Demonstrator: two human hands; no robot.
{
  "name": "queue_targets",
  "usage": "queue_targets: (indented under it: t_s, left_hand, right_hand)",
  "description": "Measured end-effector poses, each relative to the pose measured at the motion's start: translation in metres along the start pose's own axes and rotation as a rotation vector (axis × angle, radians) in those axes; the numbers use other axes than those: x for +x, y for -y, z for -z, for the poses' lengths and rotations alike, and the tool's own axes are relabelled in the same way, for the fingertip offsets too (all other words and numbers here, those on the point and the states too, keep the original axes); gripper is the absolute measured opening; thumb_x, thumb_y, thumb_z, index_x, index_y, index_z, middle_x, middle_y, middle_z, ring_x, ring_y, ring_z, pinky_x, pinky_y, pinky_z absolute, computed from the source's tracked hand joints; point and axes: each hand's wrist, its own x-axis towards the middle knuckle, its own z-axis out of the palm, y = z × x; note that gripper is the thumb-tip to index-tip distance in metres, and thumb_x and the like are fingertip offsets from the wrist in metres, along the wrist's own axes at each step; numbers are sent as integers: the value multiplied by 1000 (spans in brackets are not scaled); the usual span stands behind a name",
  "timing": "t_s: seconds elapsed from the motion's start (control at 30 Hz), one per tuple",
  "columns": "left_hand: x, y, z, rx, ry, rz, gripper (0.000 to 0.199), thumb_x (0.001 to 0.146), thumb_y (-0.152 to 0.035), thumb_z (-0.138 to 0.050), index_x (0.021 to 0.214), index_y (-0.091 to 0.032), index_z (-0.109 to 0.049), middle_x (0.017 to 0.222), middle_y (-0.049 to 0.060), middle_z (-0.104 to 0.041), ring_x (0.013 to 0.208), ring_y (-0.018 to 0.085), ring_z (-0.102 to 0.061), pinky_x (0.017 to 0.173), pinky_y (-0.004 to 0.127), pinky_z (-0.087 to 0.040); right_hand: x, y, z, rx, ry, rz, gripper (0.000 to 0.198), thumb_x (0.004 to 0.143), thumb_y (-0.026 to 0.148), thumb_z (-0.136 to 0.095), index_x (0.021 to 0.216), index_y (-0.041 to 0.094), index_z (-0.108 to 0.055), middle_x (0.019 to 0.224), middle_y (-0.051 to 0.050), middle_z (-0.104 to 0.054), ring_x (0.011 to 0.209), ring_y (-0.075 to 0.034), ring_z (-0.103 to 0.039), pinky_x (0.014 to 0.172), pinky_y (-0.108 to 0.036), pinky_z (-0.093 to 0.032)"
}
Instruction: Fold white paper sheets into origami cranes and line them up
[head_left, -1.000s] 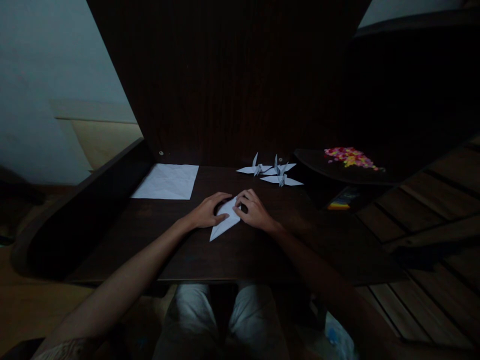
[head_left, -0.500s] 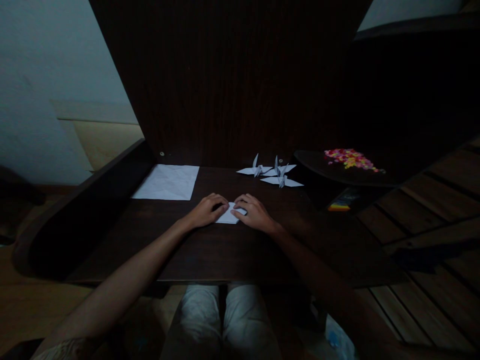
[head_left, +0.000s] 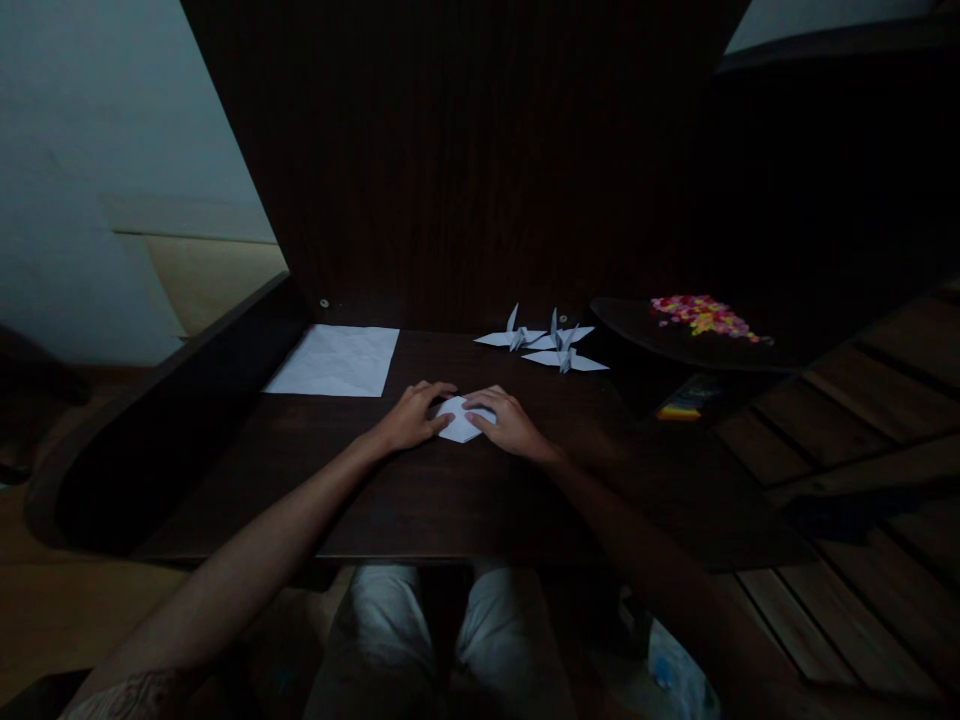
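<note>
A small folded white paper [head_left: 459,424] lies on the dark wooden desk between my hands, one corner pointing toward me. My left hand [head_left: 411,415] holds its left side, the thumb at the edge and the fingers curved around the far side. On the right, my right hand [head_left: 511,422] grips the paper with thumb and fingertips on its top, covering part of it. Behind my hands stand several white paper cranes [head_left: 564,358], close together. A larger creased white sheet [head_left: 337,362] lies flat at the back left.
Small pink, red and yellow pieces [head_left: 705,316] are heaped on a dark raised surface [head_left: 637,333] at the right. The desk [head_left: 450,510] has a raised side panel [head_left: 172,400] on the left and a tall board [head_left: 465,170] behind.
The folded paper has turned, so a corner instead of a straight edge faces me. My left fingers have shifted outward from its middle to its far left side.
</note>
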Motion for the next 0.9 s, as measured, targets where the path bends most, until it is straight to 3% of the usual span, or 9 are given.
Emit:
queue_targets:
  t_s: [0.1,0.3,0.5,0.63,0.9]
  left_hand:
    - [0,-1,1,41,15,-28,32,83,-29,-54,114,-20,-55,115,5,-62,107,22,-53,96,40,-37]
    - [-1,-3,3,89,-2,-60,36,83,-29,-54,118,-19,-53,116,6,-61,108,23,-51,95,40,-36]
    - [0,-5,6,146,23,-155,20,87,-29,-52,100,-20,-65,101,4,-67,99,22,-53,88,40,-38]
    - [0,-5,7,151,28,-212,19,87,-27,-52,92,-18,-68,96,6,-67,95,21,-54,86,38,-41]
    - [-1,-2,6,38,70,-299,22,84,-11,-50,98,-16,-67,98,7,-68,93,17,-59,86,31,-46]
  right_hand:
    - [0,-1,1,-4,-6,27,17,82,18,-60,98,20,-66,103,-7,-67,98,-20,-55,89,-38,-44]
    - [-1,-1,1,-14,-26,22,44,81,19,-61,124,22,-54,107,-7,-65,99,-21,-54,90,-39,-45]
    - [-1,-2,2,-69,10,110,17,84,19,-59,97,21,-70,95,-6,-67,93,-20,-52,86,-38,-45]
    - [-2,0,5,-160,25,152,15,82,18,-60,91,22,-72,96,-6,-66,93,-21,-50,84,-41,-45]
    - [-2,1,3,-137,14,208,16,83,15,-57,89,19,-71,91,-8,-64,86,-20,-51,78,-38,-46]
